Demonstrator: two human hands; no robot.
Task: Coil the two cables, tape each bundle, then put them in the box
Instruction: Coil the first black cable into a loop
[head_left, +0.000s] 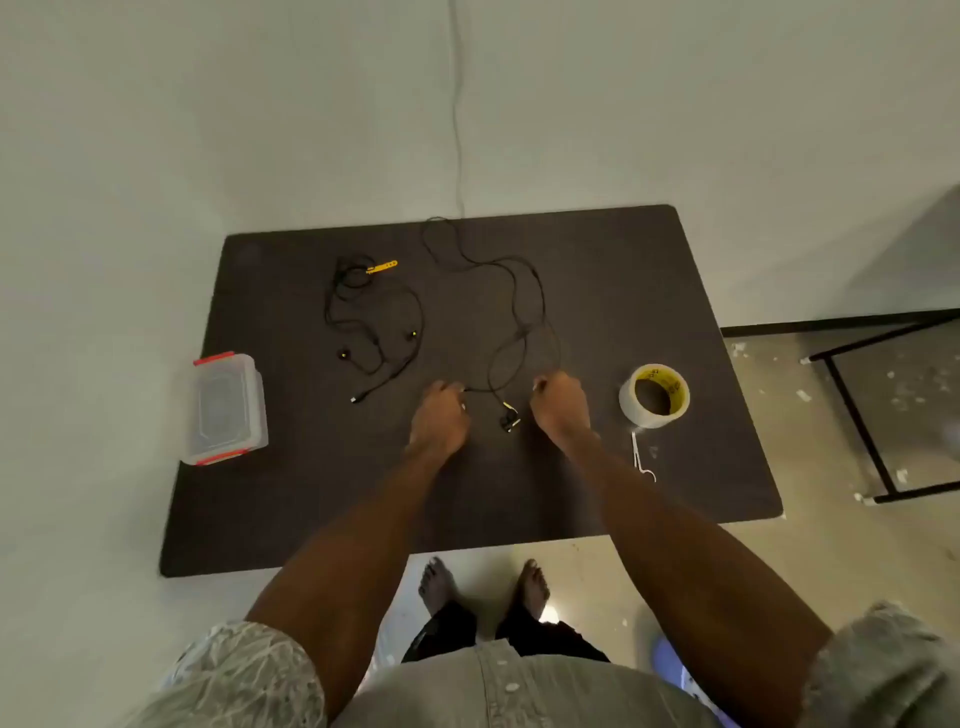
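A dark worktop (311, 493) is standing against a pale wall (208, 104), with a speckled floor (779, 545) showing at 3 and 6 o'clock. A thin black frame (857, 415) is standing on the floor at 3 o'clock.

The left hand (440, 415) is pinching one end of a long black cable (519, 291). The right hand (561, 402) is pinching another part of the same cable. The cable is looping away toward 12 o'clock.

The second cable (374, 322) is lying loose at 11 o'clock, well apart from both hands. A clear box (226, 408) with red clips is sitting at 9 o'clock by the worktop's edge. A tape roll (654, 395) is lying at 3 o'clock, just beside the right hand. Small scissors (641, 457) are lying near the tape.
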